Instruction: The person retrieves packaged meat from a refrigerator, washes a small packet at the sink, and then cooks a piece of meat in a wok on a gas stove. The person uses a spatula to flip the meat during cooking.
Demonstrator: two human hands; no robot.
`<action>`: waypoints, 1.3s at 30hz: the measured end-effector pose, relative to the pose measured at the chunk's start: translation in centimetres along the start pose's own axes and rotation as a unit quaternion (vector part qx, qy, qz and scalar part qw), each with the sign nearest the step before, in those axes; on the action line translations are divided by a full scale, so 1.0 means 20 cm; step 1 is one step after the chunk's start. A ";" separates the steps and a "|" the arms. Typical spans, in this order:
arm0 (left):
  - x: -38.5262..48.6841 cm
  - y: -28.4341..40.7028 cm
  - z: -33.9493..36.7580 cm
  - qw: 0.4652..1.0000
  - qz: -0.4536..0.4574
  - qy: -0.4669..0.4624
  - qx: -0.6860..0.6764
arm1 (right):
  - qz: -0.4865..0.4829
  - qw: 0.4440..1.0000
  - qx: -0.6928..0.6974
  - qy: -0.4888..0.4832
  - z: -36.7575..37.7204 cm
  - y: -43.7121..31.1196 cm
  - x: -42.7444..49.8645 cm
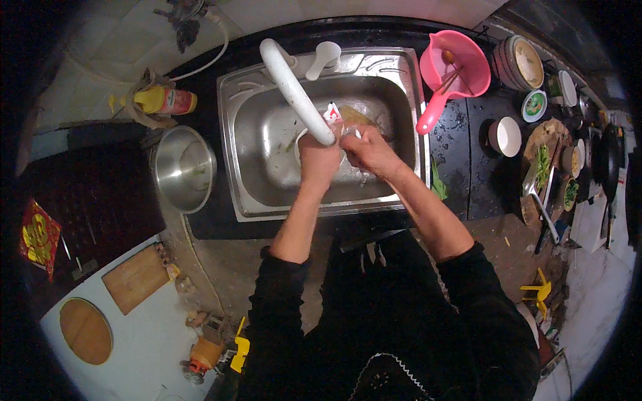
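Observation:
Over the stainless steel sink (266, 185), my left hand (321, 158) grips a small red-and-white packet (332, 113) that pokes up above the fingers. Close beside it on the right, my right hand (370, 150) pinches a white piece (354, 132); whether this is part of the packet I cannot tell. The white faucet spout (296, 90) crosses in front of the left hand and hides some of it. Under the hands, a white bowl (300, 143) shows only part of its rim. A yellowish-brown thing (358, 115) lies behind the hands in the sink.
A pink ladle (430, 103) with utensils stands right of the sink. Beyond are a white bowl (505, 136) and a wooden chopping board (529, 195) with cut greens and a metal spatula (544, 213). On the left are a steel basin (163, 173) and a yellow bottle (165, 102).

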State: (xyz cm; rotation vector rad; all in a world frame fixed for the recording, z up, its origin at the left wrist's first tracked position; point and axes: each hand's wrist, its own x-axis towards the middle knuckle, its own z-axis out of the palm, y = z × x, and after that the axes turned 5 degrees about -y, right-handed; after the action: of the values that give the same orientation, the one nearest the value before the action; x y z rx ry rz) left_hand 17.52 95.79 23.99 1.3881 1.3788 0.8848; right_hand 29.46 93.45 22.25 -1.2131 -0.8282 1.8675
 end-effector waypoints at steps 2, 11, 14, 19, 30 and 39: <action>0.00 -0.03 0.00 0.999 0.021 0.009 0.024 | 0.004 0.998 0.015 0.060 0.06 0.01 0.01; 0.00 0.02 -0.08 0.953 -0.019 -0.096 0.288 | -0.124 0.979 -0.140 0.077 0.04 -0.02 0.02; -0.03 0.08 -0.08 0.934 0.066 -0.105 0.334 | -0.086 0.988 -0.092 0.084 -0.01 -0.03 0.05; 0.01 -0.15 -0.14 0.988 0.025 -0.089 0.124 | -0.124 0.991 -0.025 0.045 -0.05 0.00 0.06; 0.00 -0.10 -0.10 0.972 0.041 -0.031 0.227 | -0.107 0.993 0.001 0.047 -0.03 -0.05 0.10; 0.02 0.06 -0.11 0.975 -0.170 -0.139 -0.013 | -0.153 0.983 -0.052 0.087 -0.03 0.01 0.20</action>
State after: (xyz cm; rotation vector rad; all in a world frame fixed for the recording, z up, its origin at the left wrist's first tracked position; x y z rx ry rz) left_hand 15.74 96.59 25.65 1.1593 1.3292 0.4619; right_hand 28.84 96.76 20.21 -1.2167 -0.9641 1.4655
